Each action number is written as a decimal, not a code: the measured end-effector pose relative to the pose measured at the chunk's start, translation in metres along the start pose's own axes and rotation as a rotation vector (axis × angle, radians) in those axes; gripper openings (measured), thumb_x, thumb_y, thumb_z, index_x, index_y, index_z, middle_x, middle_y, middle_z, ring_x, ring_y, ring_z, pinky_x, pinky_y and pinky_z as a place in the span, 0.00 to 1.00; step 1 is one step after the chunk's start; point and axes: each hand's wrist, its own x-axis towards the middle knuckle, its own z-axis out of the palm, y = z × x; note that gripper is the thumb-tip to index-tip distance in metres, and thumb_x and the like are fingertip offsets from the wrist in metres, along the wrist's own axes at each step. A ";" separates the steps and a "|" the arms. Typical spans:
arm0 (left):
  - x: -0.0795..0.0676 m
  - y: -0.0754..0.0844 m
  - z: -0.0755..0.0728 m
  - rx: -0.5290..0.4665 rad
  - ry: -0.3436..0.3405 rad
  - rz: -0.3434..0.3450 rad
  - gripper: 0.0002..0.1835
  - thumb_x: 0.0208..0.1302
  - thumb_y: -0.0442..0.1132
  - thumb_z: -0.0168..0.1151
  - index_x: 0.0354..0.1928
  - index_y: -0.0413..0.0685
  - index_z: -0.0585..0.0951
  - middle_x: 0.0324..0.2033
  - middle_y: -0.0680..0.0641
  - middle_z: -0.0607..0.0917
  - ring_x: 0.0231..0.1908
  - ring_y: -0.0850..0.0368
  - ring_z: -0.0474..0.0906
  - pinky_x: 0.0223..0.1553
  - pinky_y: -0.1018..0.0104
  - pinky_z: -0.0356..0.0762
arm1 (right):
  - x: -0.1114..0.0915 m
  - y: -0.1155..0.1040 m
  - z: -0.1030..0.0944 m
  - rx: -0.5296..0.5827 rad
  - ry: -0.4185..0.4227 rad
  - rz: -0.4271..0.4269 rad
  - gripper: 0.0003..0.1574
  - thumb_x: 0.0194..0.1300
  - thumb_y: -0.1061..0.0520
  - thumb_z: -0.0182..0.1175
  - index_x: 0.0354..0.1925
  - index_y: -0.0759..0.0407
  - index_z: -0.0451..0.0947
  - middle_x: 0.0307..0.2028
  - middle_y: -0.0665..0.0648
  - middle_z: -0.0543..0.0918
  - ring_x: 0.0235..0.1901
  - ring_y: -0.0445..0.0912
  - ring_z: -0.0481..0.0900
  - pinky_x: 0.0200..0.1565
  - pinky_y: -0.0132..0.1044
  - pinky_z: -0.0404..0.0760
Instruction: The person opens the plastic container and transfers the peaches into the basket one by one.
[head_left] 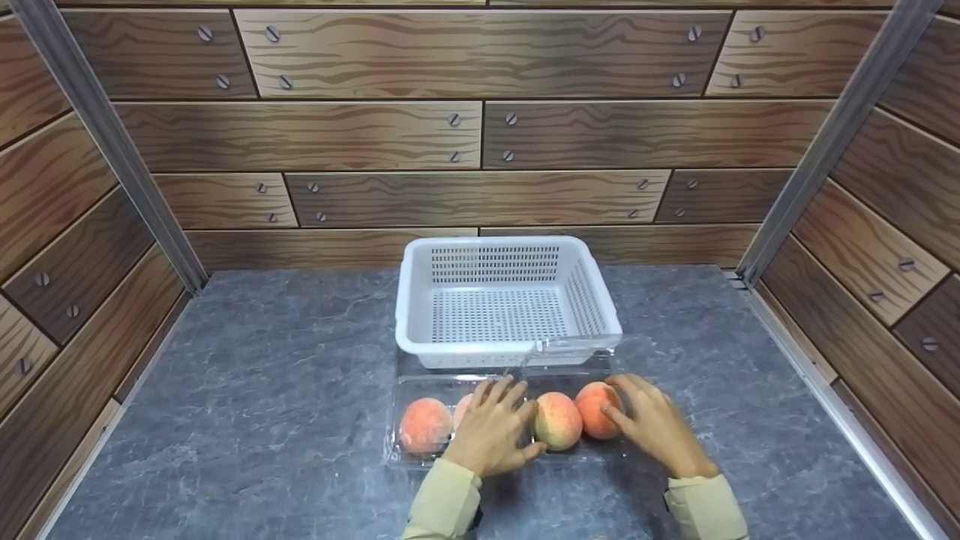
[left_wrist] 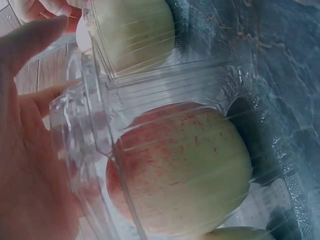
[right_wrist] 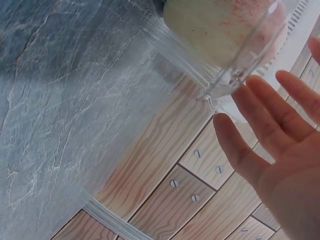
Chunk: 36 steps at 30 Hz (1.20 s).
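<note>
Several red and yellow peaches lie in a row in clear plastic clamshell packaging (head_left: 394,454) on the worktop. My left hand (head_left: 491,433) rests over the packaging with fingers spread, partly covering one peach (head_left: 460,409); the leftmost peach (head_left: 425,426) shows beside it. In the left wrist view, the palm is against the ridged plastic edge (left_wrist: 92,125), beside a peach (left_wrist: 182,170). My right hand (head_left: 660,426) is at the rightmost peach (head_left: 598,410), its fingers loosely bent. The right wrist view has the fingertips (right_wrist: 227,125) right at the plastic rim (right_wrist: 235,82).
A white slotted basket (head_left: 409,300) stands just behind the packaging, with a raised clear flap (head_left: 574,343) overlapping its front right corner. The grey marbled worktop (head_left: 262,375) is bounded by wood-patterned walls (head_left: 360,135) and metal corner posts (head_left: 795,180).
</note>
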 end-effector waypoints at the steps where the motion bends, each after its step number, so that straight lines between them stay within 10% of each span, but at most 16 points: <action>1: 0.000 0.000 0.000 0.004 -0.004 0.004 0.28 0.51 0.67 0.54 0.48 0.59 0.77 0.57 0.48 0.72 0.59 0.49 0.64 0.59 0.50 0.59 | 0.000 0.000 0.000 -0.001 -0.012 -0.006 0.19 0.47 0.60 0.70 0.39 0.62 0.77 0.38 0.58 0.80 0.39 0.55 0.78 0.40 0.51 0.76; 26: -0.003 -0.002 0.009 -0.045 -0.217 -0.023 0.48 0.48 0.79 0.39 0.65 0.57 0.65 0.68 0.50 0.57 0.68 0.50 0.45 0.64 0.46 0.45 | 0.001 0.005 0.010 -0.015 -0.200 0.031 0.41 0.41 0.54 0.72 0.55 0.63 0.71 0.50 0.62 0.75 0.46 0.60 0.74 0.47 0.61 0.70; 36: -0.006 -0.003 0.016 0.067 -0.134 0.026 0.49 0.41 0.77 0.53 0.64 0.57 0.66 0.67 0.49 0.59 0.67 0.47 0.48 0.63 0.45 0.48 | 0.004 0.001 0.012 -0.003 -0.190 0.074 0.38 0.38 0.57 0.73 0.51 0.64 0.73 0.46 0.63 0.76 0.42 0.60 0.76 0.42 0.57 0.75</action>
